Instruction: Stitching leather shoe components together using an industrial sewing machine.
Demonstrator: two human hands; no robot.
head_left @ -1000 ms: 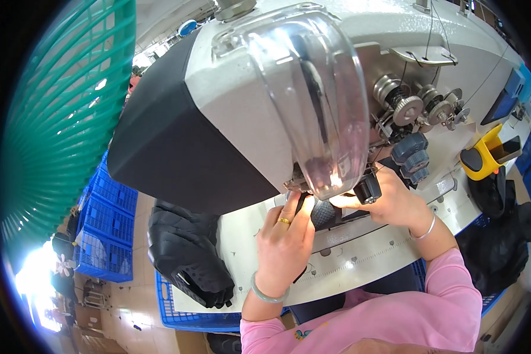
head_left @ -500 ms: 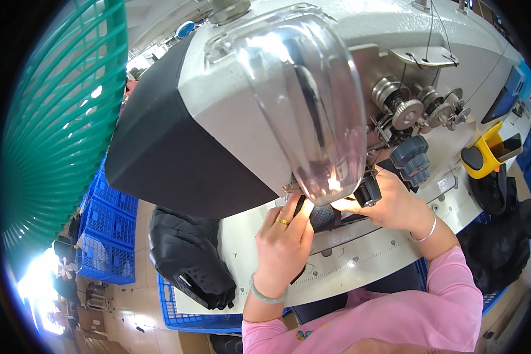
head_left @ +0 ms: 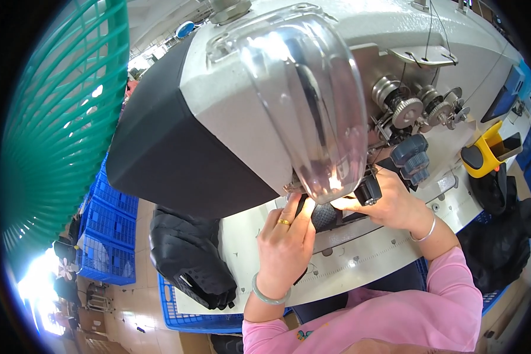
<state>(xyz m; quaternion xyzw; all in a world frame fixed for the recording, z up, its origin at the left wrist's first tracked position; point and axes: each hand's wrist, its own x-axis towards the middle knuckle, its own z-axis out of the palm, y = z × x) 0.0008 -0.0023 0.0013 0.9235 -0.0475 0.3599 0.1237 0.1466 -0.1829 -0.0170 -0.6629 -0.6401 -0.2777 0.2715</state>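
Observation:
A black textured fabric piece (head_left: 324, 217) lies under the head of a large sewing machine (head_left: 236, 127), behind the lower end of its clear plastic guard (head_left: 312, 112). My left hand (head_left: 285, 241), with a gold ring and a pale bangle, has its fingers closed on the left side of this piece. A narrow black edge shows between those fingers. From the right, my right hand (head_left: 393, 203) reaches in with its fingers closed at the piece's other side. A dark knob and the guard hide part of its fingers. Needle and stitch point are hidden.
Black quilted goods (head_left: 189, 256) lie on the table's left end. More black pieces (head_left: 495, 242) lie at right, below a yellow holder (head_left: 484, 153). A green fan cage (head_left: 65, 118) stands close at left, with blue crates (head_left: 107, 253) beyond it. Tension dials (head_left: 407, 112) stick out of the machine.
My left hand has shifted very slightly to the right with the black piece. My right hand stays almost in place.

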